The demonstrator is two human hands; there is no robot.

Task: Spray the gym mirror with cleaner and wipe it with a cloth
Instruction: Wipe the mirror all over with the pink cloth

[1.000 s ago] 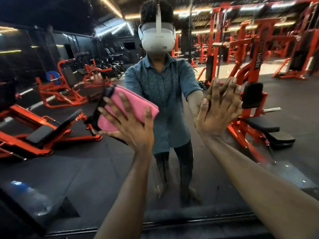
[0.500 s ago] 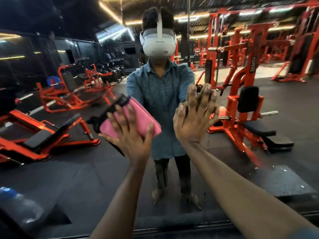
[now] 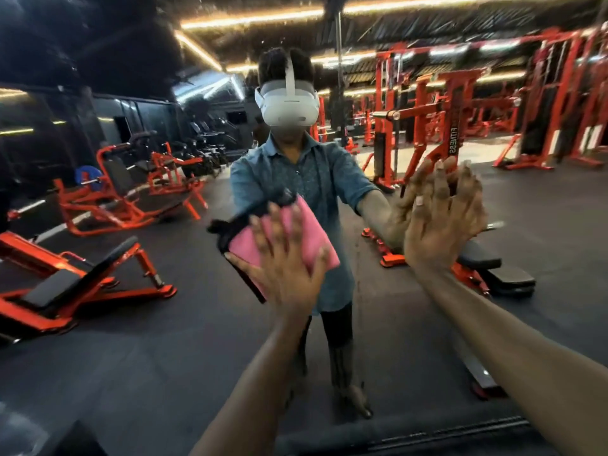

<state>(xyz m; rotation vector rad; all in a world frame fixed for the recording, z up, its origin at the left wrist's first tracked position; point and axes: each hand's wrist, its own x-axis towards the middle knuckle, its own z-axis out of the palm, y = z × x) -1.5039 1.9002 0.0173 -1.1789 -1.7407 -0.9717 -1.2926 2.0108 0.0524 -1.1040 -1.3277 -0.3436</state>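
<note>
The gym mirror fills nearly the whole view, with its bottom edge near the frame's lower border. My left hand lies flat on a folded pink cloth and presses it against the glass at the centre. My right hand rests flat on the glass to the right, fingers spread and pointing up, holding nothing. Each hand meets its own reflection. No spray bottle can be clearly made out.
The mirror reflects a person in a blue shirt with a white headset, orange gym machines left and right, and dark rubber floor. A blurred pale shape sits at the lower left corner.
My left hand and the cloth have slid to the right and down along the glass. My right hand went left, then back right. The view has shifted.
</note>
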